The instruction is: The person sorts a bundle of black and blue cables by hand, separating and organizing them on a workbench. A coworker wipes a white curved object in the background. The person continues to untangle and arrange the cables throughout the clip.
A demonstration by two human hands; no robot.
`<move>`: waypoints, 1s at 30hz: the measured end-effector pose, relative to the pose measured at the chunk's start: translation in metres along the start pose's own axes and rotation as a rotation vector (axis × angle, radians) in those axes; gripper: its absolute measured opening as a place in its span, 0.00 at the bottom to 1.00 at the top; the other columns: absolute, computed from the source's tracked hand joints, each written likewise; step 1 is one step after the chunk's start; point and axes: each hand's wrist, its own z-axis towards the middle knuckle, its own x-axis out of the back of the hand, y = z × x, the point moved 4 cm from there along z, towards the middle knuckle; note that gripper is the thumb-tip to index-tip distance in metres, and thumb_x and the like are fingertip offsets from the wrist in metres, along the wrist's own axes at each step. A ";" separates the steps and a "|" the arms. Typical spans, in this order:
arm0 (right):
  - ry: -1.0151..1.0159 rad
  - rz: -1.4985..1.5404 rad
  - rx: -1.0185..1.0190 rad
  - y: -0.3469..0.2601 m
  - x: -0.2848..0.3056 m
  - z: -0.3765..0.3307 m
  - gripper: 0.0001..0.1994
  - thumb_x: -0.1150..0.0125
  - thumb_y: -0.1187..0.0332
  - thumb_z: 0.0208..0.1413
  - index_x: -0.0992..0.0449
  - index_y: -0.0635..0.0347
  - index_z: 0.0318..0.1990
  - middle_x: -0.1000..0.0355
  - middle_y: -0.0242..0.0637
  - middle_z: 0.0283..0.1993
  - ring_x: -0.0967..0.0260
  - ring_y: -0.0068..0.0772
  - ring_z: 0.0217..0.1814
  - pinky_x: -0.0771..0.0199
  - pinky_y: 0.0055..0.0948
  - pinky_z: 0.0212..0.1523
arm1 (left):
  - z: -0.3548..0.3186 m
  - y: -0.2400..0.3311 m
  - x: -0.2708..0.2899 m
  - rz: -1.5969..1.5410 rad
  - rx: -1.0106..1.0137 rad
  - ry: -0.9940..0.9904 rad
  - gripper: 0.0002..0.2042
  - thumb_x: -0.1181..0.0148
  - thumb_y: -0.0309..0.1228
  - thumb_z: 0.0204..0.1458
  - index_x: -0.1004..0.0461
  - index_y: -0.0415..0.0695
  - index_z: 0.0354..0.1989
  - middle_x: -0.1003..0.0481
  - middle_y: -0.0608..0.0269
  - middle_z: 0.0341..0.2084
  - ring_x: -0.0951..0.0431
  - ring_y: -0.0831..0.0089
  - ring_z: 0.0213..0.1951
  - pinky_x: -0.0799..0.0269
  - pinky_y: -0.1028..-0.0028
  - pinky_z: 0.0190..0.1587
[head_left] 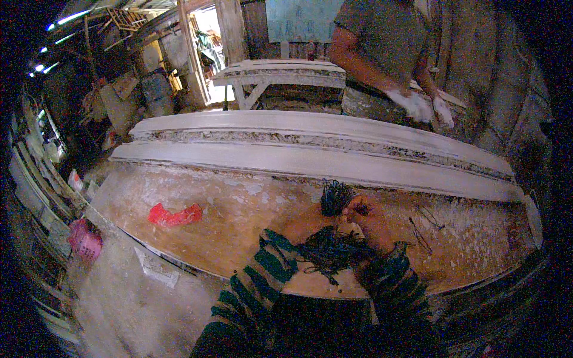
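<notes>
My left hand (319, 216) is closed around a bundle of dark strands (336, 196), whose loose ends fan out above the fingers. Close against it, my right hand (371, 222) has its fingers pinched together, with dark strands showing at the fingertips. The exact grip is blurred. Between my forearms, a tangled heap of the same dark strands (333, 247) lies on the worn wooden board (239, 241). A few loose strands (421, 234) rest on the board to the right of my right hand.
A crumpled red plastic piece (174, 215) lies on the board's left. Long white-coated mouldings (286, 156) run along its far side. Beyond them, a person (388, 53) with white-coated hands stands near a white bench (286, 71). A pink basket (86, 240) sits far left.
</notes>
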 end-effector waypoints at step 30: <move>-0.294 -0.606 -0.106 0.007 -0.007 -0.007 0.05 0.40 0.76 0.44 0.26 0.59 0.30 0.27 0.34 0.29 0.31 0.25 0.32 0.31 0.27 0.36 | -0.010 0.017 0.022 -0.553 -0.222 0.040 0.12 0.43 0.38 0.51 0.37 0.46 0.26 0.36 0.67 0.18 0.33 0.75 0.23 0.33 0.73 0.32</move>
